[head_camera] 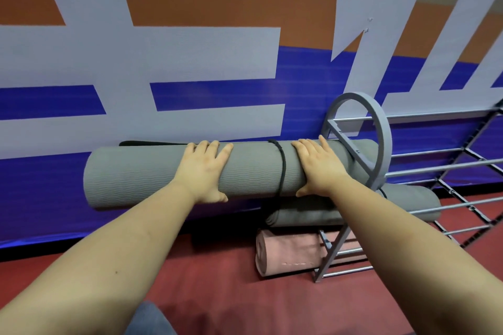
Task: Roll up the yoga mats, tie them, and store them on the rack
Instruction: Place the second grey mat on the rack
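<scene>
top rolled yoga mat: grey, fine wavy ribbing, black tie cord. second mat below: grey. lowest mat: pink. rack: grey frame, silver bars. floor: dark red. wall: pale lilac-grey blocks over orange and blue bands.

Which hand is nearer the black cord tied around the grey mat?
Right. The right hand grips the grey mat just beside the black cord; the left hand grips it farther along, toward the free end.

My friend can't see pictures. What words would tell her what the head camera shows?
Two bare hands, left hand and right hand, grip a rolled grey yoga mat tied with a black cord, its right end in a grey metal rack. Below sit another grey mat and a pink mat.
</scene>
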A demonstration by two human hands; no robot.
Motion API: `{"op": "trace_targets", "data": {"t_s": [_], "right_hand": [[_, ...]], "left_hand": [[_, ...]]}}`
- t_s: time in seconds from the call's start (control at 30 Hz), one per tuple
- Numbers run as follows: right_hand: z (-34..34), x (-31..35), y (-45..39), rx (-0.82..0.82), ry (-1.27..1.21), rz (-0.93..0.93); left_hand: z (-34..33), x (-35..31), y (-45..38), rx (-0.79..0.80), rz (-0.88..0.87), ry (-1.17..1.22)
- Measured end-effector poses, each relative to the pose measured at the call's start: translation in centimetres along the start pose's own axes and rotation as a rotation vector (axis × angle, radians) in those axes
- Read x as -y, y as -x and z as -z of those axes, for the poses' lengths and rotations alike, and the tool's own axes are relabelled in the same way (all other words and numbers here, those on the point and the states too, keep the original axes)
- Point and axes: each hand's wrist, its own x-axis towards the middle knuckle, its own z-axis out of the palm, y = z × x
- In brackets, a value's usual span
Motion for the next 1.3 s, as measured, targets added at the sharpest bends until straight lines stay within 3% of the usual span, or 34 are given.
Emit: {"op": "trace_targets", "data": {"t_s": [0.3,0.4,0.6,0.83,1.1,1.23,1.3], "right_hand": [[-0.4,-4.0,0.6,0.111,0.358,-0.189],[-0.3,-5.2,0.6,0.178,0.251,-0.315],[0.2,-5.6,0.0,0.193,-0.084,-0.298],[-0.8,-6.1,0.0,0.211,0.071,-0.281],[-0.6,-5.8,-0.1,0.239,0.077,-0.274],[-0.3,-5.8,0.1,0.253,0.053,-0.289],[-0.2,-5.8,0.0,0.268,0.057,-0.298]], "left_hand": [[0.7,-6.1,-3.8,-0.01,0.01,0.075],[1.4,-8.2,-5.4,-0.015,-0.011,0.082],[3.1,-13.0,-9.2,-0.036,-0.073,0.081],[3.5,-18.9,-11.2,-0.056,-0.075,0.205],[2.6,-14.6,-10.2,-0.053,-0.123,0.23],[2.4,-8.3,-7.7,-0.074,-0.011,0.172],[1.5,-4.9,-5.8,-0.153,0.118,0.266]]}}
